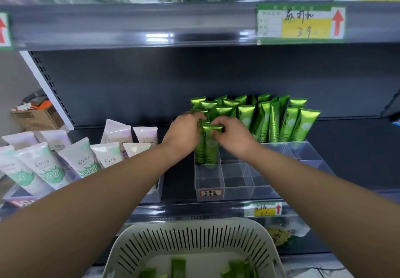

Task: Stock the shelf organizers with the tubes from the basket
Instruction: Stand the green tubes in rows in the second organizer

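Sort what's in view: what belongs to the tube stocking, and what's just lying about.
Job: green tubes held by left hand and right hand, clear organizer, stocked tubes behind, basket, spare tubes in it.
Lying about: white tubes at left, cardboard box, price tag.

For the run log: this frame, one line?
placing | left hand, right hand: grip shiny green plastic tubes | into clear plastic organizer | slotted white basket: more tubes

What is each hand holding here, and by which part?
The right hand pinches the front green tube by its crimped top edge; the left hand grips the tube behind near its top.
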